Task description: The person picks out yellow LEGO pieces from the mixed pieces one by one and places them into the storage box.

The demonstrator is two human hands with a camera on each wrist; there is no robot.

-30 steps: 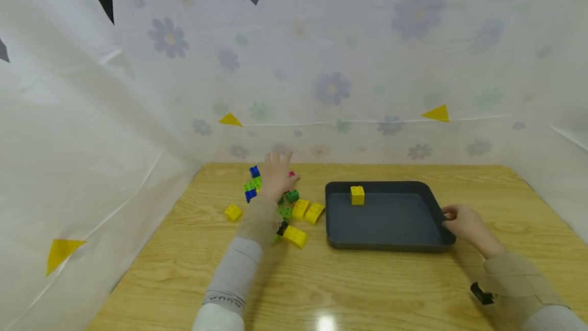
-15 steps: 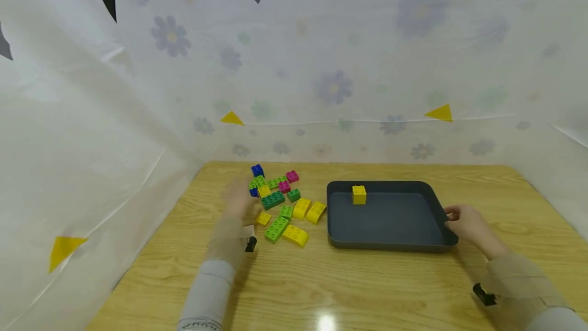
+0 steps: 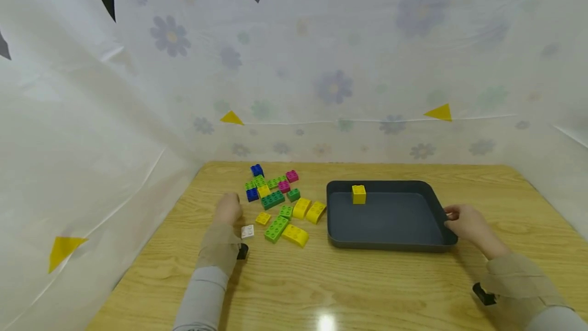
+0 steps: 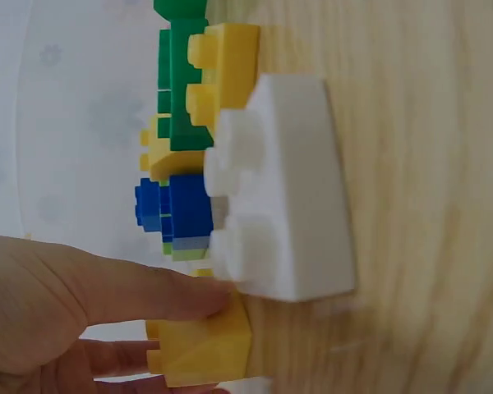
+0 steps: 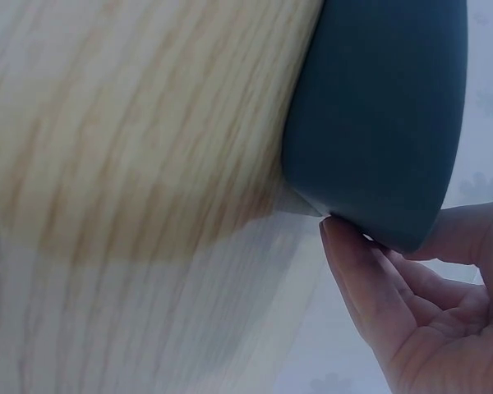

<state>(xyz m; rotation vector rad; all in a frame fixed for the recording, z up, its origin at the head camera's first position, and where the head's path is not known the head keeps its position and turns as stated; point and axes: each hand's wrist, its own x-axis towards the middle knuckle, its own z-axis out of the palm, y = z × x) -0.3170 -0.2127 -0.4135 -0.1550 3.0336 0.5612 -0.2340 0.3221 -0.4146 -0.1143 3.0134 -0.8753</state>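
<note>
In the head view my left hand [image 3: 228, 209] is on the table left of the loose bricks. The left wrist view shows its thumb and fingers pinching a yellow brick [image 4: 204, 349] that the hand covers in the head view. A white brick [image 3: 247, 231] lies close by on the wood, studs up. Over on the right, my right hand [image 3: 468, 226] pinches the right edge of a dark grey tray [image 3: 390, 243], thumb at the rim and fingers under the corner. Inside the tray, near its back left, sits another yellow brick [image 3: 359, 195].
Loose bricks lie left of the tray: a long lime brick [image 3: 276, 229], a dark green brick [image 3: 273, 199], curved yellow bricks [image 3: 295, 235], a blue brick [image 3: 252, 194], pink bricks [image 3: 292, 175] and several others. A patterned curtain [image 3: 331, 55] hangs behind the wooden table [image 3: 358, 290].
My left hand has drawn back left and towards me from above the bricks, uncovering them and the white brick, and now pinches a yellow brick. The right hand and tray stay put.
</note>
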